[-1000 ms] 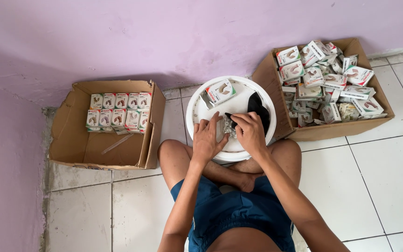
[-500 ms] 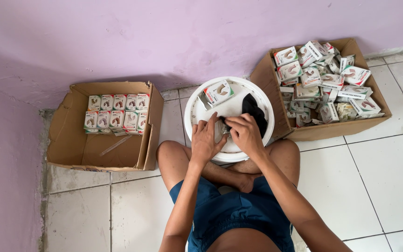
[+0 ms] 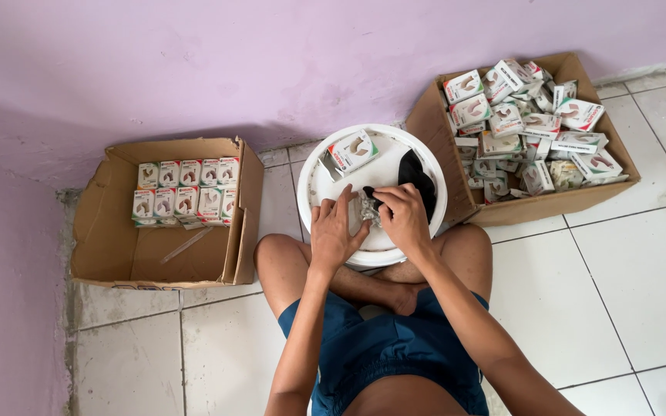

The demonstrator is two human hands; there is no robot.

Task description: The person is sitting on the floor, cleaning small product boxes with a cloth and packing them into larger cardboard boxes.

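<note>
Two hands, the left hand (image 3: 331, 233) and the right hand (image 3: 404, 218), their fingers (image 3: 346, 202) meeting over one crinkled clear wrapper (image 3: 368, 208); one round white lid (image 3: 325, 173) beneath them; one black cloth piece (image 3: 416, 175) just right of the fingers; one opened small box (image 3: 348, 152) just beyond them; two cardboard cartons, the left carton (image 3: 117, 246) well to the left holding ten small boxes (image 3: 185, 191) in two rows of five, the right carton (image 3: 564, 202) to the right heaped with loose boxes (image 3: 529, 127), too jumbled to count.
</note>
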